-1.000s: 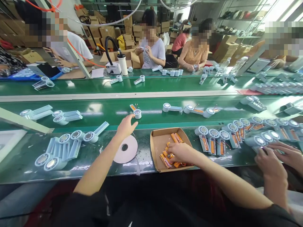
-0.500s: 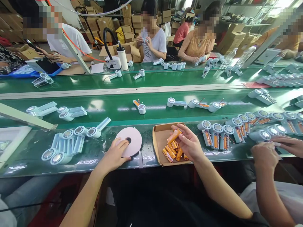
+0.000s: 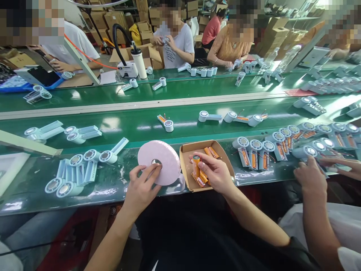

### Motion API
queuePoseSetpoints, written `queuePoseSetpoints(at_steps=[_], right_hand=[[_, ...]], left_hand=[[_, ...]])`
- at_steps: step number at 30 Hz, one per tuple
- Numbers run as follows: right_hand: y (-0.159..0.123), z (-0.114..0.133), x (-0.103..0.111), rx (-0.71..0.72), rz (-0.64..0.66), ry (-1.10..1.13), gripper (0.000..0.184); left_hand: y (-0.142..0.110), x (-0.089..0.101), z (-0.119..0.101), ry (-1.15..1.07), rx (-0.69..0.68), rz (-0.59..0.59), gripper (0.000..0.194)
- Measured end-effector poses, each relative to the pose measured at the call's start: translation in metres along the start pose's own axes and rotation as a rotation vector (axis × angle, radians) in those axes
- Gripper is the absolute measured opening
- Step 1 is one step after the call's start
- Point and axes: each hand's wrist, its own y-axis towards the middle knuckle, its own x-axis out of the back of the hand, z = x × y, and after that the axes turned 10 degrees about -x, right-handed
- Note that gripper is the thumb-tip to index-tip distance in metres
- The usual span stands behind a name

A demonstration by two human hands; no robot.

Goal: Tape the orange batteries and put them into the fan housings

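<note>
The roll of pale tape is held at the near edge of the surface, tilted up with its broad face towards the near side. It is gripped by the left hand, with fingertips at the central hole and the thumb by the near rim; whether the roll is wholly lifted cannot be told. An orange cell is pinched roughly upright between the thumb and fingers of the right hand, above the cardboard tray, just right of the roll.

The step in hand appears to be the bringing together of tape and cell. For this, the roll is best steadied from its hole, so that the tape edge is left free of fingers. A translucent strip seems to hang at the roll's right side; it should be kept off the tray wall, lest it stick there. The cell is best pinched lightly near one end, so that its side is left bare for the tape, and its thin leads, if any are hidden by the fingers, should not be trapped or tugged. The other cells in the tray should be left undisturbed.
</note>
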Motion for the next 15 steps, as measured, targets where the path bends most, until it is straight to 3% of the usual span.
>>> queuePoseSetpoints(at_steps=[3, 8, 11, 15], right_hand=[[0.000, -0.003, -0.002, -0.042, 0.103, 0.037, 0.044], [-0.008, -0.016, -0.008, -0.231, 0.571, 0.139, 0.044], [-0.016, -0.025, -0.010, -0.298, 0.774, 0.214, 0.045], [-0.018, -0.025, -0.006, -0.215, 0.782, 0.220, 0.035]], left_hand=[[0.002, 0.000, -0.003, 0.023, 0.033, -0.060, 0.059], [0.008, -0.001, 0.001, 0.044, 0.060, -0.119, 0.060], [0.010, -0.001, 0.009, 0.077, 0.091, -0.136, 0.061], [0.013, 0.000, 0.014, 0.115, 0.097, -0.161, 0.051]])
